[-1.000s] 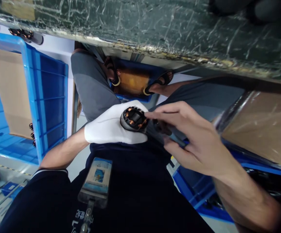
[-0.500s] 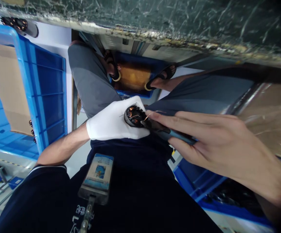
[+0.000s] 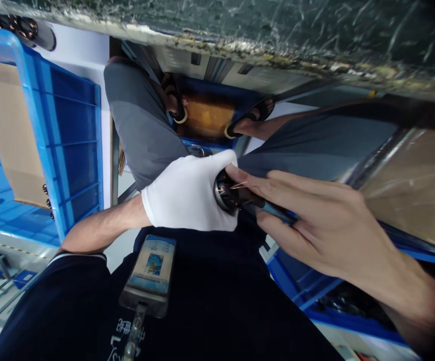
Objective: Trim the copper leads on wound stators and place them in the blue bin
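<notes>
My left hand (image 3: 189, 193), in a white glove, is wrapped around a short round motor stator (image 3: 221, 194) with a metal rim and dark, copper-wound inside. Its open end faces right. Bare, my right hand (image 3: 315, 220) grips pliers (image 3: 275, 211) with dark blue-grey handles. Their jaws are at the stator's open end, where the tips are hard to make out. Thin copper wire ends (image 3: 239, 185) stick out beside my right index finger. That finger touches or nearly touches the stator's edge and covers part of its windings.
The scratched dark bench edge (image 3: 277, 42) runs across the top. At left stands a blue crate (image 3: 76, 150) with cardboard (image 3: 14, 145) inside; more stators (image 3: 44, 36) lie beyond it. A plastic-wrapped box (image 3: 416, 185) is at right, another blue crate (image 3: 296, 281) below it.
My left hand and the stator have shifted right and slightly down, and the stator has turned so less of its inside shows. My right hand keeps holding the pliers against it.
</notes>
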Demonstrator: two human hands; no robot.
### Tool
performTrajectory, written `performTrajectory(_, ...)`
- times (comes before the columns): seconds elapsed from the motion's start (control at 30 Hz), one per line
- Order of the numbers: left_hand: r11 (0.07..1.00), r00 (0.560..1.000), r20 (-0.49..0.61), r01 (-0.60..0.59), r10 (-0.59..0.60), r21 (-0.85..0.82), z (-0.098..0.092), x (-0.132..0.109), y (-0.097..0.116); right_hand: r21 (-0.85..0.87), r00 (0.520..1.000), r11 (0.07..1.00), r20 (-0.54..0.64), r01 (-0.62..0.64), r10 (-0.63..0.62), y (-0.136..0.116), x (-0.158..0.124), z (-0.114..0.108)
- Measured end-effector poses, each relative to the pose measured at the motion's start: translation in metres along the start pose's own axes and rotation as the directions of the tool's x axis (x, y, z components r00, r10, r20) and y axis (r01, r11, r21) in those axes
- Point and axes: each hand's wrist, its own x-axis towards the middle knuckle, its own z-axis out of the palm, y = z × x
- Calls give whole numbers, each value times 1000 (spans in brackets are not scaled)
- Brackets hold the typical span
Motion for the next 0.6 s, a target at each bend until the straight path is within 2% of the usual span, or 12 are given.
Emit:
performTrajectory(0.13, 999, 999, 36, -25, 26, -25, 0, 3, -3, -126, 998, 992, -51, 16, -23, 1, 0, 0)
performTrajectory(0.2, 998, 997, 78, -17, 22, -62, 3, 6, -10, -159, 999, 987, -35, 3, -9, 4, -2, 2)
performTrajectory(0.27, 989, 993, 119, 9, 9, -151, 8, 9, -19, -100, 999, 994, 3, -35, 36, 9, -2, 4)
performTrajectory(0.33, 942, 984, 178, 78, -20, -325, 15, 13, -29, 6, 993, 994, 53, -105, 104, 16, -1, 6)
performTrajectory(0.4, 815, 958, 281, 208, -58, -541, 24, 17, -37, 114, 986, 981, 64, -157, 151, 24, 1, 10)
performTrajectory(0.47, 606, 924, 374, 341, -78, -718, 33, 19, -43, 207, 987, 965, 26, -160, 158, 29, 4, 17)
performTrajectory(0.53, 427, 907, 416, 401, -64, -810, 42, 17, -47, 285, 991, 952, -37, -115, 130, 30, 7, 26)
performTrajectory(0.6, 352, 913, 407, 393, -37, -849, 50, 12, -50, 344, 986, 934, -89, -99, 137, 27, 9, 35)
